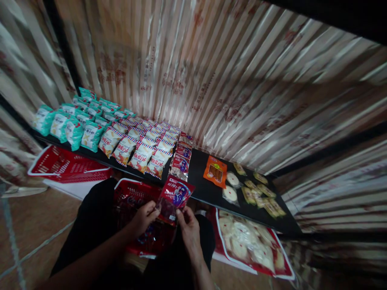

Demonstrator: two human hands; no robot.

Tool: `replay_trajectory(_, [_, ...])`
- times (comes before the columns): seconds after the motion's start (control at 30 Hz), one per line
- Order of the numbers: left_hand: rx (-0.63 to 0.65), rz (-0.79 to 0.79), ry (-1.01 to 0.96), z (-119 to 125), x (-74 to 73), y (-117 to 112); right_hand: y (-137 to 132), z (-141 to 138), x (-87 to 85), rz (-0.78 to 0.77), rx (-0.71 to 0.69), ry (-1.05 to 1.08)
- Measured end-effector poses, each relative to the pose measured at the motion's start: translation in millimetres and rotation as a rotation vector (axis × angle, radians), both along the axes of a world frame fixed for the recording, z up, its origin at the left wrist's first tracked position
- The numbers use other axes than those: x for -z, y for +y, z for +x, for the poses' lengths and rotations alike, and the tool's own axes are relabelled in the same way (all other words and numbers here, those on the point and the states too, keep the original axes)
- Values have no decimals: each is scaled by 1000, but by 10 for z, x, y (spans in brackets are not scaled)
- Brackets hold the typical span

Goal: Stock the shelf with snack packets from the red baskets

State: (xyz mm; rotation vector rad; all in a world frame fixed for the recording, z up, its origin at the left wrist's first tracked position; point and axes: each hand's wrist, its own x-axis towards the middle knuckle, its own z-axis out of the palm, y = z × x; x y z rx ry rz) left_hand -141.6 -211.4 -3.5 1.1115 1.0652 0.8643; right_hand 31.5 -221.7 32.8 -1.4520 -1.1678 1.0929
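Between my hands is a dark red snack packet (pixel 177 193) with a blue cartoon figure, held tilted over the front edge of the black shelf (pixel 198 169). My left hand (pixel 145 217) pinches its lower left corner. At its lower right edge, my right hand (pixel 188 223) grips it between thumb and fingers. Below them, between my knees, sits a red basket (pixel 128 187) with similar dark red packets inside, partly hidden by my left arm. A column of matching red packets (pixel 181 163) lies on the shelf just beyond the held one.
Left on the shelf stand rows of teal snack bags (pixel 90 135) and striped white-orange bags (pixel 139 157). Rightward lie an orange packet (pixel 215 171), round white cakes (pixel 230 194) and several small yellow packets (pixel 261 195). Red baskets (pixel 68 163) flank me; the right one holds white packaged cakes (pixel 248 241).
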Motion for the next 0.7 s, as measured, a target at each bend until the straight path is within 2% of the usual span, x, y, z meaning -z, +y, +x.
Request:
replay_trajectory(0.17, [-84,14,11,188,-120,105,9,33,-30,-6,78,53])
replay_trajectory(0.37, [-143,188,4,451,-128,259,146,223,12,-23,197,123])
replay_trajectory(0.53, [-207,177,127,624,-204,439,413,338,-86,-34,224,158])
replay_trajectory(0.7, [-252,212,287,662,-335,731,823,365,-154,-10,267,78])
